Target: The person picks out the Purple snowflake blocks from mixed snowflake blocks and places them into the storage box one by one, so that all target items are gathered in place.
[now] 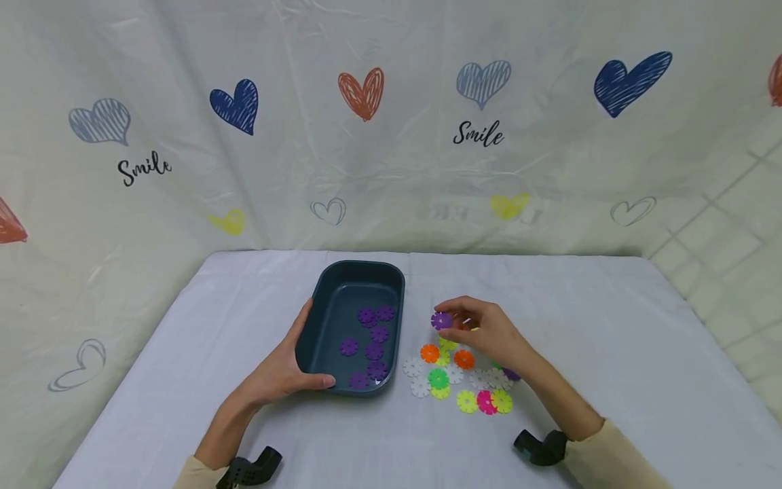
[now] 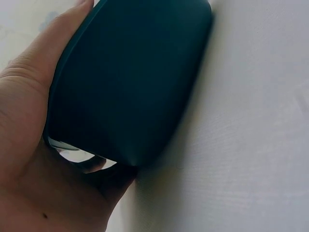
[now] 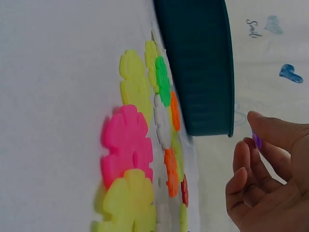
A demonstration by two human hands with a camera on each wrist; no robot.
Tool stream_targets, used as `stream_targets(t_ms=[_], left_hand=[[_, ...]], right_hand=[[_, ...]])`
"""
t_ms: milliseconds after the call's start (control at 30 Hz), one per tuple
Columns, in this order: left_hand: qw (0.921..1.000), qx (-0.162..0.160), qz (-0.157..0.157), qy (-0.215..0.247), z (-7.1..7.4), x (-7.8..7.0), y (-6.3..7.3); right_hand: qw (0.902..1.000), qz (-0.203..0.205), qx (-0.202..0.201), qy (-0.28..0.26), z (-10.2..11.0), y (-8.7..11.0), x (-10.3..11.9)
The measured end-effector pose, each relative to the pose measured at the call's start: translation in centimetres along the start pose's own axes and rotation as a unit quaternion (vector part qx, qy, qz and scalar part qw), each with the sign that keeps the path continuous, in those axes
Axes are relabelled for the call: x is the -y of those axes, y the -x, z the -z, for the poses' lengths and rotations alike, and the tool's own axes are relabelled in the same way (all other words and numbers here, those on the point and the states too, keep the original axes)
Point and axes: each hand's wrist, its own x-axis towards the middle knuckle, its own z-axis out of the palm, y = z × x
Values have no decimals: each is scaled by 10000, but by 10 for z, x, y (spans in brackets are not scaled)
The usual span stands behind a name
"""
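Observation:
A dark teal tray sits left of centre on the white table, with several purple flower-shaped discs on its floor. My left hand grips its left side, the thumb over the near rim; in the left wrist view the hand wraps the tray's wall. Above the loose pieces, just right of the tray, my right hand pinches one purple flower-shaped disc between thumb and finger. The right wrist view shows that disc almost edge-on.
Right of the tray lies a loose spread of flower-shaped discs: orange, green, pink, yellow and white. A purple disc shows partly under the right forearm. A heart-printed sheet hangs behind the table.

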Motion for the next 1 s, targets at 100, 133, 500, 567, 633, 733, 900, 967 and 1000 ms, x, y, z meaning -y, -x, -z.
stream_targets(t_ms=[100, 133, 500, 567, 633, 733, 900, 967, 1000], left_hand=[[10000, 18, -36, 0, 0, 1, -1], [10000, 20, -38, -6, 0, 1, -1], [10000, 1, 23, 11, 1, 2, -1], [10000, 16, 32, 18, 0, 1, -1], [10000, 8, 51, 8, 0, 2, -1], [10000, 5, 40, -7, 0, 1, -1], [10000, 25, 24, -33, 0, 1, 0], [10000, 18, 42, -31, 0, 1, 1], [10000, 11, 53, -32, 0, 1, 1]], right_hand=[[10000, 30, 14, -53, -2, -1, 2], [10000, 27, 28, -76, -2, -2, 3], [9996, 60, 41, -277, -8, -5, 16], [9995, 88, 50, -313, -9, -6, 18], [9993, 107, 67, -339, -11, -7, 22], [9991, 212, 96, -344, -13, -8, 26], [9990, 227, 142, -365, -16, -10, 31], [9990, 188, 155, -374, -17, -11, 33], [9990, 195, 162, -376, -18, -12, 33]])
